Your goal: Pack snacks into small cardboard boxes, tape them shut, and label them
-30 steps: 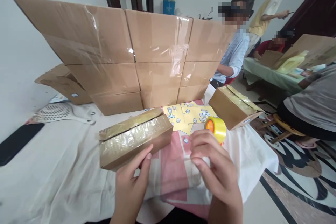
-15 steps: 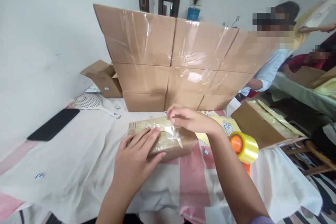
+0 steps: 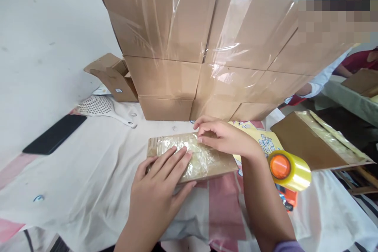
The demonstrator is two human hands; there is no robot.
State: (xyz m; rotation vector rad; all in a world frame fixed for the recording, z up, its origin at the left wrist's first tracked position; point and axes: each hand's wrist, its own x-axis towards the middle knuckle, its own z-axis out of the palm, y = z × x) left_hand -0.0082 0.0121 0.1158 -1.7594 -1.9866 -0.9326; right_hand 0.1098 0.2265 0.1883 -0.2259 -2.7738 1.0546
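Observation:
A small cardboard box (image 3: 227, 160) lies on the cloth in front of me, its top covered with shiny clear tape (image 3: 203, 157). My left hand (image 3: 165, 177) rests flat on the taped top near its left end, fingers stretched out and thumb over the near edge. Over the far side of the box, my right hand (image 3: 221, 136) has thumb and forefinger brought together in a pinch. What is between those fingertips, if anything, is too small to make out. Right of my right forearm stands a yellow tape dispenser roll (image 3: 298, 171) with an orange core.
A tall wall of taped cardboard boxes (image 3: 168, 78) stands behind. To the left are an open carton (image 3: 121, 84), a white slotted skimmer (image 3: 97, 106) and a black phone (image 3: 54, 134). A yellow printed sheet (image 3: 267, 141) and another box (image 3: 307, 141) lie right. A person's sleeve (image 3: 327, 76) shows beyond.
The view has tilted down and come closer. My left hand stays flat on the box. My right hand keeps its pinch at the box's far edge, with little movement.

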